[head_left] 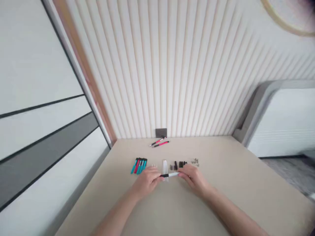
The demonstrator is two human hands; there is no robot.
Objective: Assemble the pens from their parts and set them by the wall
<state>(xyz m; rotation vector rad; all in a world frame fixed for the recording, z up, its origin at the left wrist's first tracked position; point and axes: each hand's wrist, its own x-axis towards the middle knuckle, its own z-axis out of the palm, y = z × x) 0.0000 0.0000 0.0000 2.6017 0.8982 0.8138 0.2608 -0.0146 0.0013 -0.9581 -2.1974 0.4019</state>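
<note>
Between my two hands a pen lies level, black at its left part and pale at its right. My left hand pinches the black end, and the fingers of my right hand close on the pale end. Slim white refills lie side by side just behind and under the pen. Left of them is a row of blue and red pen barrels with black ends. Several black grips lie behind my right hand, with small metallic pieces to their right.
Two red and black pens lie at the back of the beige table, near a dark box-like object against the ribbed wall. White and grey cabinet panels stand on the left. A pale padded piece of furniture is at the right.
</note>
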